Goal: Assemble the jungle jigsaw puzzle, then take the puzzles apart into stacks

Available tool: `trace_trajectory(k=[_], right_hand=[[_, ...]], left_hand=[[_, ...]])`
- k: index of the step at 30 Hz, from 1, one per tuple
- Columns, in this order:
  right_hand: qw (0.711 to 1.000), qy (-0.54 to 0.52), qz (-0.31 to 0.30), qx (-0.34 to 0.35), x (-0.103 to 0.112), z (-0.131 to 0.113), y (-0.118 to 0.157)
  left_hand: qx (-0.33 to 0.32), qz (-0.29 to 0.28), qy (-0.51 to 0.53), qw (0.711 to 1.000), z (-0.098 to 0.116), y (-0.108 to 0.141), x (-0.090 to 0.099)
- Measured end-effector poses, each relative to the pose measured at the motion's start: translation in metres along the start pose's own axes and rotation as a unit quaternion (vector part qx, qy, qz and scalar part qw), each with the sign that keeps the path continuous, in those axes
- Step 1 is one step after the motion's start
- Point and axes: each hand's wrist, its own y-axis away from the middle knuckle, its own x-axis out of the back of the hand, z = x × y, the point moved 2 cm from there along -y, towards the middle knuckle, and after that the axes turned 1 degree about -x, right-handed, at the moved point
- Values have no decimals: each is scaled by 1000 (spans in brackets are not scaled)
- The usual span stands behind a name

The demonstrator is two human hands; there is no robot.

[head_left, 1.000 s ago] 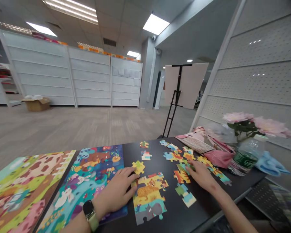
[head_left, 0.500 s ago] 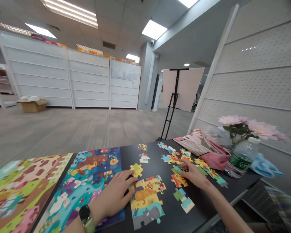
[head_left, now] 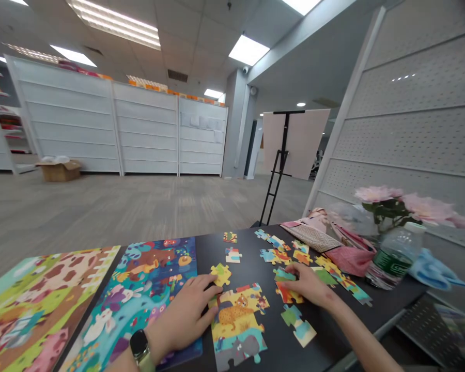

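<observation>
My left hand point(head_left: 189, 312), with a watch point(head_left: 139, 342) on the wrist, lies at the left edge of a partly joined puzzle point(head_left: 238, 318) showing a leopard and a hippo. Its fingers are slightly apart, the fingertips near a loose yellow-green piece point(head_left: 220, 274). To the right, my right hand point(head_left: 308, 283) rests over orange and green pieces point(head_left: 289, 293), thumb and fingers bent around a green-blue piece point(head_left: 282, 274). Below that hand are green and blue pieces point(head_left: 299, 324). More loose pieces point(head_left: 274, 256) lie beyond it.
Two illustrated puzzle boards, a farm one point(head_left: 58, 289) and a dark blue one point(head_left: 151, 289), lie at left. At right are a pink pouch point(head_left: 351, 256), a water bottle point(head_left: 395, 256), pink flowers point(head_left: 418, 206) and a blue cloth point(head_left: 434, 268). An easel point(head_left: 281, 160) stands behind the table.
My right hand has moved slightly back from the upper pieces, its fingers now more bent over the green-blue piece. The left hand stays at the puzzle's edge. The view has shifted slightly.
</observation>
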Motion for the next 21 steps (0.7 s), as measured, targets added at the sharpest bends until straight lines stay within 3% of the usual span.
trace_trajectory(k=[7,14,18,20,21], right_hand=[[994,-101,17,48,-4,-26,2],[972,-146,166,81,4,-38,0],[953,-144,236,120,7,-54,34],[955,-160,205,141,0,-66,62],[959,-181,151,155,-7,-73,76]], left_hand=[[-6,6,-2,1000,0,0,1],[-17,19,-3,1000,3,0,4],[-19,15,-4,1000,2,0,4],[-22,15,-1,1000,2,0,4],[-23,14,0,1000,2,0,4]])
